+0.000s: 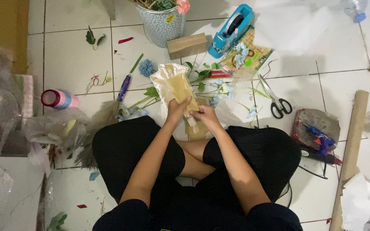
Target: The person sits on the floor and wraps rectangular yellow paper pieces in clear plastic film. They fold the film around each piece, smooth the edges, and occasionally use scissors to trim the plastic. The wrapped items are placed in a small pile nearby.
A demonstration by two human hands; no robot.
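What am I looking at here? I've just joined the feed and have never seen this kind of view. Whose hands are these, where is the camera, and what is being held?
There is one picture, from a camera worn on a person's head, looking down. The person sits cross-legged on a white tiled floor. Both bare hands meet over the lap: the left hand and right hand grip a tan sheet in a clear plastic sleeve. Around them on the floor lie artificial flowers, black-handled scissors, a blue tape dispenser, a small brown box, a patterned metal bucket, a pink ribbon roll, a glue gun on a grey slab, and a long cardboard tube.
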